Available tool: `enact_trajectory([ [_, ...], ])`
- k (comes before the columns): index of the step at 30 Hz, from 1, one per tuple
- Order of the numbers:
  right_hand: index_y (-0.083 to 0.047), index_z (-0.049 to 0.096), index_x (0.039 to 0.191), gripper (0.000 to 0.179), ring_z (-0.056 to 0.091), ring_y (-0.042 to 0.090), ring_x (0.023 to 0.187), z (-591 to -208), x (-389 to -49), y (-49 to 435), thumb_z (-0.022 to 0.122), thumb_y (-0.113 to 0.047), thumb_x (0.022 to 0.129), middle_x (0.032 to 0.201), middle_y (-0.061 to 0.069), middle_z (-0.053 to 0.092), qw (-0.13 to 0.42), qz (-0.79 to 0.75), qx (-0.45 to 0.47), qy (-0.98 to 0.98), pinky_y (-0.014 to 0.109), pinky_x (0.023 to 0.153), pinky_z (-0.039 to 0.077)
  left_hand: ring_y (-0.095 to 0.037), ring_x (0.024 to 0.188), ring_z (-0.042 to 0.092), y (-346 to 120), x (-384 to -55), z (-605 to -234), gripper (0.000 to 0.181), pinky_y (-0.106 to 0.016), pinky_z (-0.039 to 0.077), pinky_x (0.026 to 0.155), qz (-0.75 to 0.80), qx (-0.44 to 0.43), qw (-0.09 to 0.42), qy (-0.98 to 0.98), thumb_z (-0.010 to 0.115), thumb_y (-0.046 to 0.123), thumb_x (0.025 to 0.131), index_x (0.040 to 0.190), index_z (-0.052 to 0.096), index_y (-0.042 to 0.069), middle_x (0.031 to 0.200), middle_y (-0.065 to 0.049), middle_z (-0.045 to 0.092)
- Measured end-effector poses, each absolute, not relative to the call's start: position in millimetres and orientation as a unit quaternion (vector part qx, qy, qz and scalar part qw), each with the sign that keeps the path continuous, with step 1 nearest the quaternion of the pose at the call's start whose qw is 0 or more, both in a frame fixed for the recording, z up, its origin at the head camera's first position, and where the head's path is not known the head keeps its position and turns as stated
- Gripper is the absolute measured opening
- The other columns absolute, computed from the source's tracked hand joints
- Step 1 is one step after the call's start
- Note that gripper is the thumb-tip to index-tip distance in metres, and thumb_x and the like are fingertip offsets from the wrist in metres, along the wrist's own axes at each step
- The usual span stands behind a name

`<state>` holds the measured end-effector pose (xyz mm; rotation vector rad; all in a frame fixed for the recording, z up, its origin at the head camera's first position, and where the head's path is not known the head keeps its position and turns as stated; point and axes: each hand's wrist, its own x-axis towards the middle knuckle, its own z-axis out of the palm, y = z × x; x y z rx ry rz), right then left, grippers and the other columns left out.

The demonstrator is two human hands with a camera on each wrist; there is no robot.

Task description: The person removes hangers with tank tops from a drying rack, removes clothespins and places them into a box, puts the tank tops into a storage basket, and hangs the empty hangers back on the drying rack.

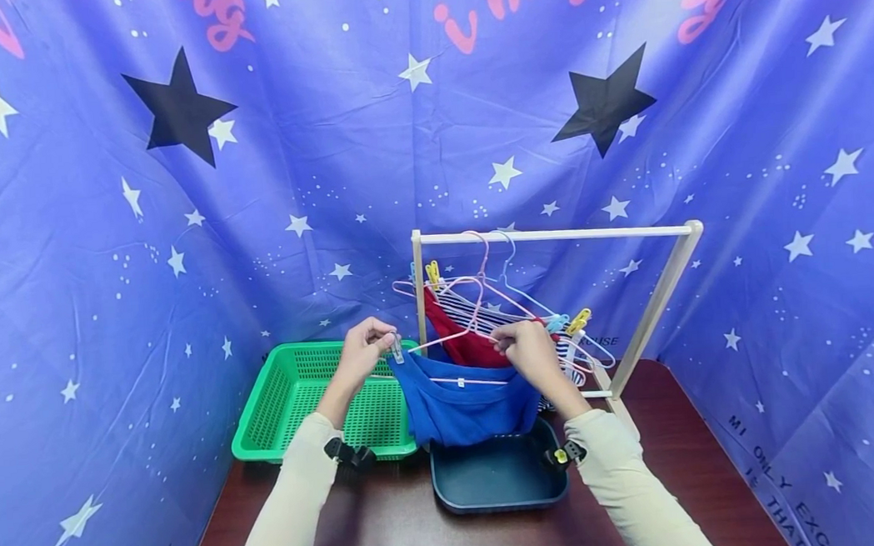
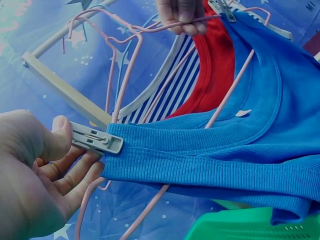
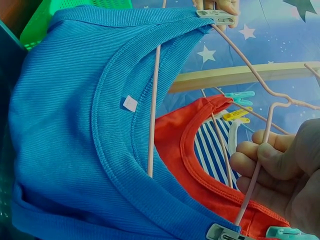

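Observation:
My left hand (image 1: 364, 350) pinches a grey clothespin (image 2: 97, 138) between thumb and fingers. The clothespin is clipped on one shoulder of a blue ribbed top (image 1: 464, 409), which hangs on a pink hanger (image 3: 155, 100). On the other side, my right hand (image 1: 529, 349) grips the hanger's sloping arm between thumb and fingers. A second grey clothespin (image 3: 223, 233) sits on the top's other shoulder, just below that hand in the right wrist view. Behind the blue top hang a red garment (image 3: 182, 150) and a blue-and-white striped one (image 3: 207, 152).
A wooden rack (image 1: 555, 234) stands behind, with hangers hooked on its rail. Yellow clothespins (image 1: 578, 321) are on the striped garment's hanger. A green basket (image 1: 248, 439) stands to the left. The dark tray (image 1: 504, 503) sits below the blue top on the brown table (image 1: 392, 526).

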<state>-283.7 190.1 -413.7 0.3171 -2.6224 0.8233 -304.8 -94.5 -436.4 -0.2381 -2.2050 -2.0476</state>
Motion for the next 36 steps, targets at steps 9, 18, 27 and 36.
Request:
enact_trajectory([
  [9,-0.005,0.080,0.086,0.031,0.075,0.023,0.072,-413.0,-282.5,188.6,0.057,0.014,0.077,0.076,0.008,0.077,0.186,0.294,0.112,-0.931,0.040,0.066,0.057,-0.004,0.071,0.065,-91.8,-305.8,-438.0,0.004,-0.016,0.053,0.067,-0.691,-0.064,0.091,-0.714,0.062,-0.011,0.094,0.094,0.065,-0.013,0.091,-0.023,0.073],
  [18,-0.005,0.080,0.085,0.030,0.075,0.023,0.073,-414.1,-282.5,187.7,0.057,0.014,0.077,0.076,0.008,0.077,0.189,0.295,0.112,-0.930,0.039,0.065,0.056,-0.006,0.069,0.064,-90.1,-306.6,-437.8,0.004,-0.016,0.052,0.063,-0.697,-0.046,0.106,-0.708,0.065,-0.012,0.091,0.087,0.066,-0.011,0.083,-0.016,0.074],
  [27,-0.007,0.080,0.085,0.031,0.074,0.021,0.074,-413.4,-283.7,186.1,0.057,0.013,0.078,0.076,0.006,0.077,0.190,0.291,0.111,-0.931,0.037,0.063,0.055,-0.003,0.066,0.064,-86.2,-304.1,-436.7,0.006,-0.016,0.049,0.058,-0.717,-0.034,0.154,-0.679,0.065,-0.014,0.089,0.085,0.067,-0.010,0.081,-0.012,0.075],
  [36,-0.006,0.080,0.087,0.031,0.074,0.021,0.074,-412.4,-283.0,185.0,0.056,0.012,0.079,0.077,0.006,0.077,0.178,0.294,0.107,-0.933,0.034,0.062,0.054,0.000,0.071,0.068,-88.7,-305.9,-437.0,0.004,-0.015,0.056,0.070,-0.737,-0.024,0.204,-0.644,0.064,-0.015,0.090,0.089,0.067,-0.012,0.080,-0.003,0.074],
])
